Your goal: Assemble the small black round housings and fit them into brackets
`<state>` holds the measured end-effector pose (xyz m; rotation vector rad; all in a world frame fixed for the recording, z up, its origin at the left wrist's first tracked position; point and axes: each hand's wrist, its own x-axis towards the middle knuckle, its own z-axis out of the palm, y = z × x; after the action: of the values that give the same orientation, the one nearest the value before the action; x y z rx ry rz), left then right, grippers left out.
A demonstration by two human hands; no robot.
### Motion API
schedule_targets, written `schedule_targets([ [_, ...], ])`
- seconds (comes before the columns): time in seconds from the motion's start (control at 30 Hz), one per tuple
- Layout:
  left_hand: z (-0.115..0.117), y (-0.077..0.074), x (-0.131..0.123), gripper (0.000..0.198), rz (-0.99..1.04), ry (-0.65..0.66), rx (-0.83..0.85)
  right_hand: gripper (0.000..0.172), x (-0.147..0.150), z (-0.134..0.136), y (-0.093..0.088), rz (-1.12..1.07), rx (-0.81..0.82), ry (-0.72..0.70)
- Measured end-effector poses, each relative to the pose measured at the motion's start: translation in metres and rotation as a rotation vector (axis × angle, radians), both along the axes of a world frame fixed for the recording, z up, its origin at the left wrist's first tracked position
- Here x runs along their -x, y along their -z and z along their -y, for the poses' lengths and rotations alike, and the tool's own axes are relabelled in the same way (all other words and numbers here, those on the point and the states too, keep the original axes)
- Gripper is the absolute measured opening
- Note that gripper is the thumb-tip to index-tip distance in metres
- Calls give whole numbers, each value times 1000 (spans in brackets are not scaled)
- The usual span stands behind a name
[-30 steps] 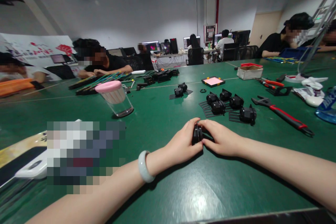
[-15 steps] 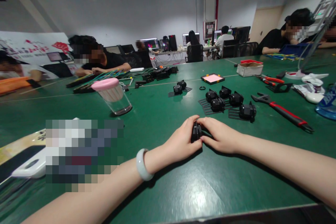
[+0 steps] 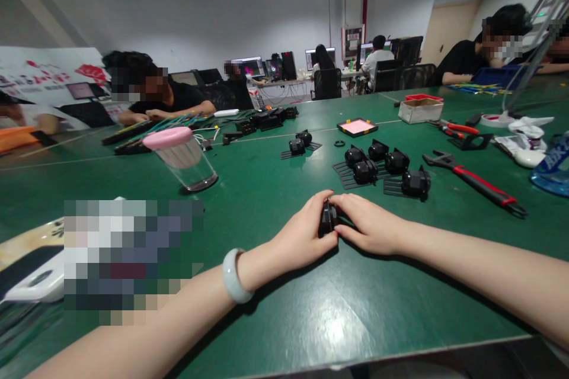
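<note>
Both of my hands meet around one small black part (image 3: 328,218) at the middle of the green table (image 3: 284,331). My left hand (image 3: 306,228), with a pale bangle at the wrist, grips it from the left between thumb and fingers. From the right, my right hand (image 3: 367,222) pinches the same part, thumb low and fingers on top. My fingers hide much of it. Just beyond my hands lie several black parts with thin prongs (image 3: 364,170), and a pair of similar ones (image 3: 297,145) sits farther left. A small black ring (image 3: 339,143) lies between the groups.
A pink-lidded glass jar (image 3: 182,160) stands on the left. An adjustable wrench (image 3: 480,186) lies on the right, near a blue bottle (image 3: 553,169). Farther back are a pink-centred tray (image 3: 357,127) and a white box (image 3: 420,111). People sit across the table.
The whole view has shifted slightly, so things sit a little farther left and higher. Both hands keep their hold on the black part, with barely any change in the fingers.
</note>
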<state>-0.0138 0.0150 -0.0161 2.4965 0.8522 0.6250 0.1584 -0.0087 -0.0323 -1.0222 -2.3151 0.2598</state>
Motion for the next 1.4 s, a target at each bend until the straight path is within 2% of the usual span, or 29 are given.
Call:
schedule_targets([
  [0.33, 0, 1, 0, 59, 2, 1, 1, 37, 1, 1, -2, 15, 16, 22],
  [0.77, 0, 2, 1, 59, 15, 1, 3, 22, 2, 1, -3, 22, 37, 33],
  [1.0, 0, 2, 1, 59, -6, -3, -5, 21, 1, 0, -2, 11, 41, 36],
  [1.23, 1, 0, 0, 59, 3, 9, 0, 39, 2, 3, -5, -94, 48, 48],
  [1.4, 1, 0, 0, 59, 5, 19, -1, 44, 2, 3, -3, -125, 3, 17],
])
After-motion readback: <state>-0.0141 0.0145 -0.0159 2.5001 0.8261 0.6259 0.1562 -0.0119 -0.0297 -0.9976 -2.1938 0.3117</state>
